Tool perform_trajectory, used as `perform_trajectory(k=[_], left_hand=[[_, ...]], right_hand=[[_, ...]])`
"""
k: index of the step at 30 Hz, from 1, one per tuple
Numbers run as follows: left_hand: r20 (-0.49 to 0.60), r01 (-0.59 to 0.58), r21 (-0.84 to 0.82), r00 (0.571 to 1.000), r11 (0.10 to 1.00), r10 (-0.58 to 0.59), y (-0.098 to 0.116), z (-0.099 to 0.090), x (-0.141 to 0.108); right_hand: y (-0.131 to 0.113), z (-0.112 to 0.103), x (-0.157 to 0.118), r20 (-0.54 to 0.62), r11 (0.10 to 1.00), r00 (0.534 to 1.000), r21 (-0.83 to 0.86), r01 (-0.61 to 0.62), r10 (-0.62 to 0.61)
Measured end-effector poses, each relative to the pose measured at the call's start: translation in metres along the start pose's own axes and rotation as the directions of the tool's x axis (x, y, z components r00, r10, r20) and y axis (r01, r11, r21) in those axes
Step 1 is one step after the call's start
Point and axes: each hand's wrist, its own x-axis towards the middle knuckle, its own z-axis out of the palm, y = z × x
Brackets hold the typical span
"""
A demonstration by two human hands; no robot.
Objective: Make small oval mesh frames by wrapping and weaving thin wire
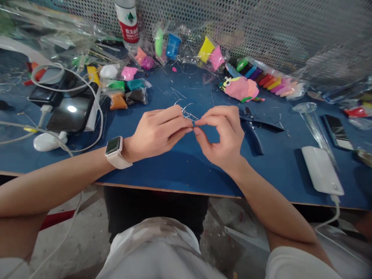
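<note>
Thin silvery wire, bent and partly twisted, is held between my two hands above the blue table. My left hand, with a watch on its wrist, pinches the wire from the left, its fingers closed. From the right, my right hand grips it between thumb and forefinger, the fingertips of both hands almost touching. Dark-handled pliers lie just right of my right hand. Loose bits of wire rest on the table behind my hands.
Packets of coloured clay and a bottle stand along the back left. A pink clay fish and a row of clay sticks lie at the back right. Phones and cables are at left, a white power bank at right.
</note>
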Motion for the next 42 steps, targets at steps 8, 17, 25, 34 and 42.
perform_trajectory(k=[8,17,25,34,42], left_hand=[[0.024,0.067,-0.077,0.998,0.995,-0.065,0.005,-0.001,0.0],[0.075,0.173,-0.242,0.984,0.955,-0.159,0.011,-0.004,0.004],[0.134,0.304,-0.315,0.952,0.899,-0.275,0.018,-0.006,0.009],[0.068,0.118,-0.203,0.992,0.972,-0.106,0.008,-0.003,0.006],[0.114,-0.176,0.033,0.979,0.984,0.171,-0.014,0.002,-0.007]], right_hand=[[0.005,0.004,0.001,-0.02,0.997,1.0,0.073,0.012,-0.011],[0.009,0.006,-0.001,0.004,0.988,0.995,0.116,0.101,-0.102],[0.019,0.006,-0.003,0.011,0.975,0.975,0.016,0.22,-0.22],[0.012,0.0,0.002,0.042,0.972,0.992,0.207,0.108,-0.119],[0.011,-0.016,0.015,0.309,0.891,0.936,0.358,-0.278,0.167]])
